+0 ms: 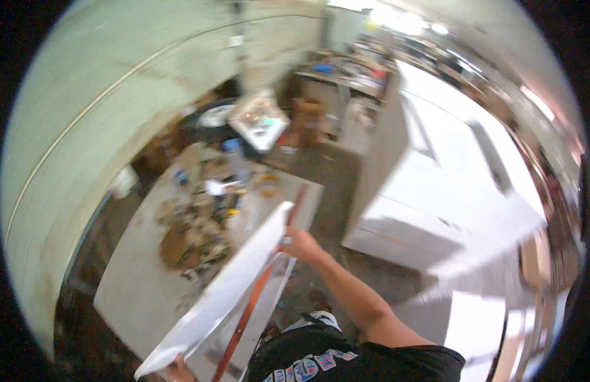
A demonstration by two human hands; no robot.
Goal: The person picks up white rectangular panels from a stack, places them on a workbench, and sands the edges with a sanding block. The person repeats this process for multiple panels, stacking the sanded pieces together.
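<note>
We hold a long white panel (pixel 234 280) edge-up over the table (pixel 132 286), its long axis running from low near our body up and away toward the table's far end. Our left hand (pixel 178 369) sits at the panel's near, lower end at the bottom of the view; only a few fingers show, so we cannot tell how that grip closes. A reddish-brown strip (pixel 253 299) lies just beside the panel on its right and follows the same line. Our right hand (pixel 299 244) is at the far, upper end, fingers curled and pinching the panel's edge. On the table's far half lies a heap of brown scraps and small clutter (pixel 199 226). To the right stands a big white cabinet (pixel 447 191).
</note>
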